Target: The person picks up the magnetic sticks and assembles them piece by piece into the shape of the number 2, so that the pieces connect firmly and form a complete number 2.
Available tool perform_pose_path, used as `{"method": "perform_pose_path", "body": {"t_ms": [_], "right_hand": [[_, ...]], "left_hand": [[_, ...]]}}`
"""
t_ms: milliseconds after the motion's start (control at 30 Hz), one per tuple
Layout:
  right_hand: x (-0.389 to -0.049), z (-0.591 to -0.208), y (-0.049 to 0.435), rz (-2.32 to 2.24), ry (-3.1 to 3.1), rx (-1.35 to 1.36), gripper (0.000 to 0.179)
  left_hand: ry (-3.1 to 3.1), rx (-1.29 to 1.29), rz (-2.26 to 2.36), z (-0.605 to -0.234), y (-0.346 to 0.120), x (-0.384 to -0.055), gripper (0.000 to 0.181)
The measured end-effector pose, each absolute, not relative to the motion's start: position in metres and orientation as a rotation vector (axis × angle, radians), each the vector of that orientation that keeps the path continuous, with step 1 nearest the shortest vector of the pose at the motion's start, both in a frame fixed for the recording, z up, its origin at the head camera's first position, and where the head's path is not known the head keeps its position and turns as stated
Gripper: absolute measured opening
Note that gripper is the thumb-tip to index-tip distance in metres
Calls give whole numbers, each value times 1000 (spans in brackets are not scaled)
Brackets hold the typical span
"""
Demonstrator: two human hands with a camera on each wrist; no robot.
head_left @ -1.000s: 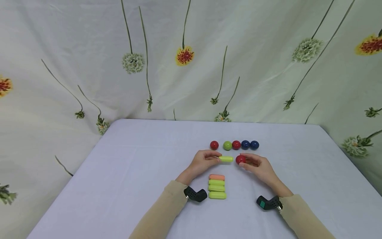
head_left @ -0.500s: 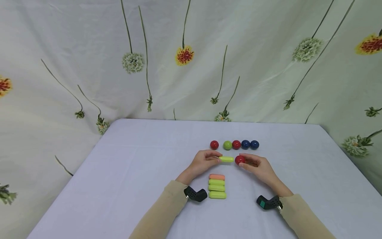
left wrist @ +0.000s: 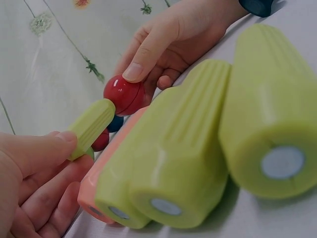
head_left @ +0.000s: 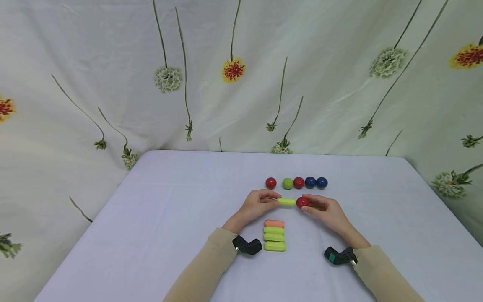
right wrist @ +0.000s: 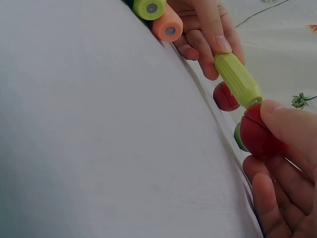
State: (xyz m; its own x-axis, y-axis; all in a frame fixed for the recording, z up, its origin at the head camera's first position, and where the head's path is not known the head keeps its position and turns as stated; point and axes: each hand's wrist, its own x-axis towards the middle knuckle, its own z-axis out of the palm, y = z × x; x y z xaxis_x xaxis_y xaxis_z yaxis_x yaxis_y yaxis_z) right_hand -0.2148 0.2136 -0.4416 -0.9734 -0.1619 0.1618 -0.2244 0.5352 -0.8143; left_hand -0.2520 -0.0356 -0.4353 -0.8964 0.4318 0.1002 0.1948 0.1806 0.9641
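Observation:
My left hand (head_left: 258,204) pinches a yellow-green ridged magnetic rod (head_left: 286,201) between thumb and fingers, its free end pointing right. Thumb and fingertips of my right hand (head_left: 327,210) grip a glossy red ball (head_left: 302,202). In the right wrist view the rod's metal-tipped end (right wrist: 254,101) meets the red ball (right wrist: 260,134); the left wrist view also shows the rod (left wrist: 91,128) end to end with the ball (left wrist: 124,94). Both are held over the white table.
Behind the hands lies a row of balls: red (head_left: 271,183), green (head_left: 288,183), red (head_left: 299,182) and two blue (head_left: 316,183). Nearer, between the forearms, an orange rod (head_left: 274,223) and three yellow-green rods (head_left: 274,246) lie side by side. A flowered cloth (head_left: 211,105) hangs behind the table.
The red ball in my right hand has moved slightly left, closing the gap to the rod's end. My left hand and the rod have barely shifted.

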Motion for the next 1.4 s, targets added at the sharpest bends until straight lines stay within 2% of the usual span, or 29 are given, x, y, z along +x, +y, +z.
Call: {"method": "perform_pose_path", "body": {"t_ms": [367, 567, 700, 1400], "right_hand": [[-214, -441, 213, 1429, -2691, 363, 45], [-215, -442, 213, 1409, -2696, 359, 45], [-215, -442, 213, 1398, -2697, 356, 45], [-214, -441, 213, 1388, -2682, 361, 44]], "left_hand": [[2260, 637, 1777, -434, -36, -251, 24], [2259, 644, 1758, -421, -36, -243, 24], [2255, 638, 1780, -434, -35, -251, 25], [2313, 545, 1947, -437, -32, -253, 21]]}}
